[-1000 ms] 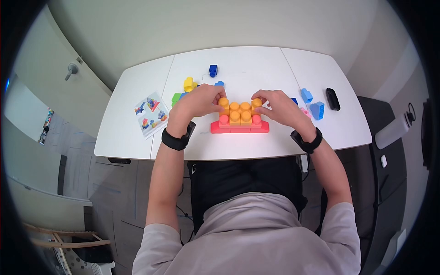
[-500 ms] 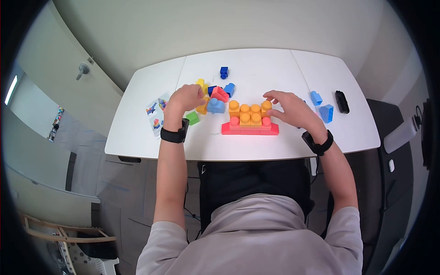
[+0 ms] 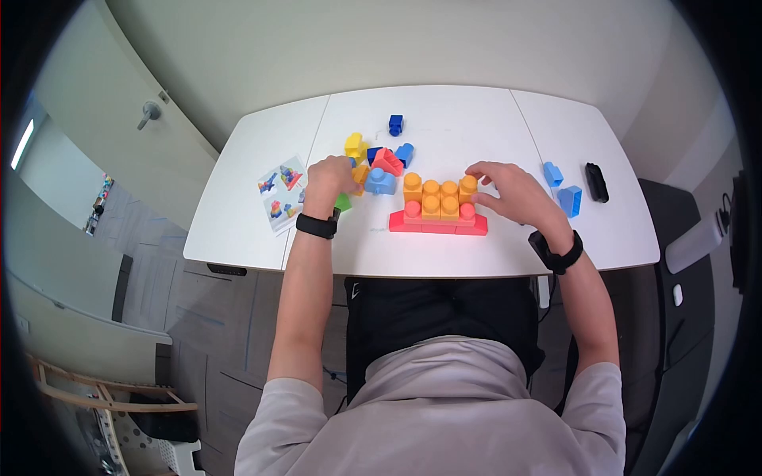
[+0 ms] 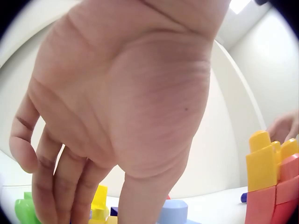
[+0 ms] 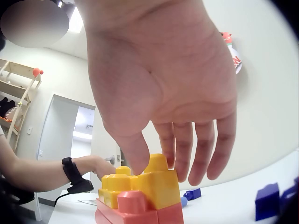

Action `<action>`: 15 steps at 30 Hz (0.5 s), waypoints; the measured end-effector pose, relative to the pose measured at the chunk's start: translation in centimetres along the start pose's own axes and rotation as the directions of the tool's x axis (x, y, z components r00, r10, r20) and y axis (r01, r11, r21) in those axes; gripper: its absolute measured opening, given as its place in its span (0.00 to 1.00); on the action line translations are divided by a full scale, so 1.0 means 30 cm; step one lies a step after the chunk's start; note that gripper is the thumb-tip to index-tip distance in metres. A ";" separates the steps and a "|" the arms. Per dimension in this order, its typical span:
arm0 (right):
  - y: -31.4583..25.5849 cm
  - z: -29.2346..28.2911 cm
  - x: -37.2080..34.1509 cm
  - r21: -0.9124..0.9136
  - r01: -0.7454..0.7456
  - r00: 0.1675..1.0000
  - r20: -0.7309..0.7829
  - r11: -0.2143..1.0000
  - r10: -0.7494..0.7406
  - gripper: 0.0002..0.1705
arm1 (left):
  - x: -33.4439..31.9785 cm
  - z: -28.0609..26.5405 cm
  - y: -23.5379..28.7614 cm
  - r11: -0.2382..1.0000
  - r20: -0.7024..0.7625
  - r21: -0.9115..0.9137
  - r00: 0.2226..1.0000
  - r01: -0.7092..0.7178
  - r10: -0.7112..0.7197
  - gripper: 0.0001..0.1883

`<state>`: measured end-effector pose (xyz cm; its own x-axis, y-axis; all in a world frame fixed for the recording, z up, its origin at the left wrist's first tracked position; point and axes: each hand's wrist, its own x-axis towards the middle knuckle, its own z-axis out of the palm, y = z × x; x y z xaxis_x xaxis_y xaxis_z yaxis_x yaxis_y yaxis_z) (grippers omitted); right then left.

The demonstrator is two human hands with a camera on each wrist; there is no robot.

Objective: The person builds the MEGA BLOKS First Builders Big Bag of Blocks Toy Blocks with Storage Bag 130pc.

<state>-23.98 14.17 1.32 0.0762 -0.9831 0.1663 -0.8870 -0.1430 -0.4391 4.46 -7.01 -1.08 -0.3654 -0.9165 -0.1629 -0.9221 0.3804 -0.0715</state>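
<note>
A toy-block build stands near the table's front, with orange blocks (image 3: 430, 205) on a red base (image 3: 436, 228). My right hand (image 3: 512, 190) is at its right end. In the right wrist view, the thumb and loosely extended fingers lie either side of the end orange block (image 5: 161, 189). My left hand (image 3: 325, 181) reaches down into the loose blocks, beside an orange block (image 3: 360, 176), a light blue block (image 3: 381, 182) and a green block (image 3: 343, 203). Its fingers hang down nearly straight in the left wrist view, fingertips partly out of frame.
Behind the left hand lie a yellow block (image 3: 355, 146), a red sloped block (image 3: 387, 162) and blue block (image 3: 406, 154). A dark blue block (image 3: 396, 124) sits farther back. A picture sheet (image 3: 278, 210) lies left; light blue blocks (image 3: 569, 201) and a black case (image 3: 596, 182) lie right.
My left hand has left the build's left end and moved left to the loose blocks, lowering among them. The right hand has stayed by the build's right end, its grip loosened.
</note>
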 end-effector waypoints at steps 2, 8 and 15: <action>0.003 -0.001 0.001 -0.003 0.009 1.000 0.001 1.000 -0.009 0.21 | -0.001 -0.010 0.001 1.000 0.017 0.000 1.000 0.011 -0.011 0.27; 0.004 0.000 0.002 -0.033 0.012 1.000 0.020 0.999 -0.012 0.20 | -0.019 -0.042 -0.045 0.999 -0.009 -0.036 1.000 -0.009 0.008 0.24; 0.015 -0.003 0.001 -0.045 0.005 1.000 0.019 0.999 -0.004 0.20 | -0.066 -0.131 -0.083 0.990 -0.035 -0.137 0.999 0.019 -0.024 0.26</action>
<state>-24.43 14.09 1.22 0.0887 -0.9845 0.1513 -0.9063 -0.1427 -0.3978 6.97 -6.64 3.29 -0.3477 -0.9290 -0.1267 -0.9375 0.3426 0.0611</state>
